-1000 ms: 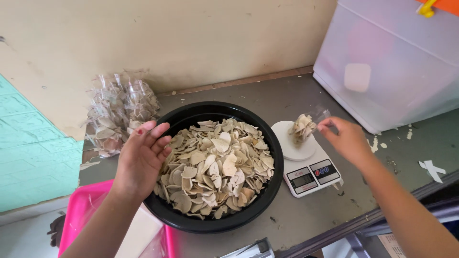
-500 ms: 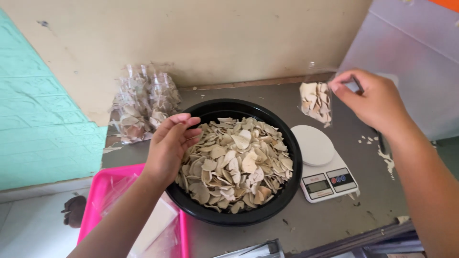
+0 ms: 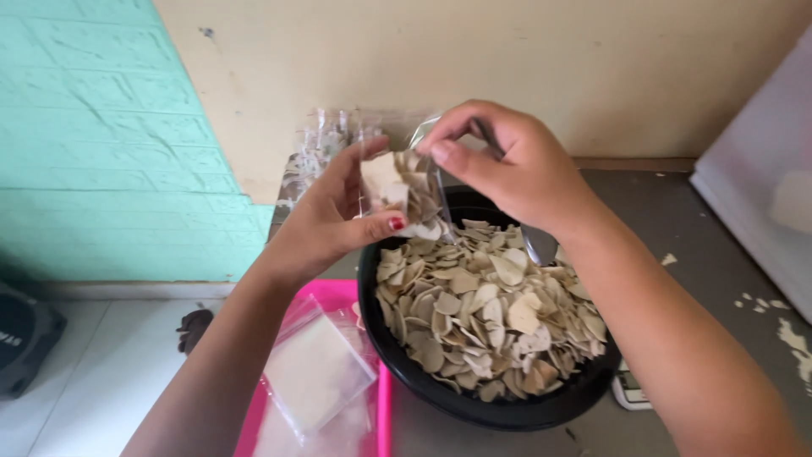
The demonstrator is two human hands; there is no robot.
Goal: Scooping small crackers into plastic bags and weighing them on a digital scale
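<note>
Head cam looking down at a grey worktop (image 3: 677, 211) against a cream wall, with a teal brick wall off to the left. Both hands are up over the far rim of a big black bowl (image 3: 474, 402) that's heaped with pale, thin chips (image 3: 482, 317).

Left hand (image 3: 334, 224) is pinching a small clear plastic bag (image 3: 402, 190) partly filled with the same pale chips, thumb with a red nail pressed on the front of it, fingers behind. So that hand is closed around the bag. Right hand (image 3: 516, 169) is curled over the bag's top edge, thumb and forefinger gripping the plastic at the mouth. There's also a shiny metal thing that looks like a spoon (image 3: 537, 241) poking out under the right palm, but how it's held is hidden by the hand.

The bag sits right between the two hands, hanging just above the chips at the back of the bowl.

Other stuff around: a pink tray (image 3: 372, 423) just left of the bowl with flat empty clear bags (image 3: 317, 372) lying on it, a pile of filled bags (image 3: 326, 148) against the wall behind the hands, and a corner of a white scale (image 3: 630, 391) peeking out from under the right forearm. White box at the right edge.
</note>
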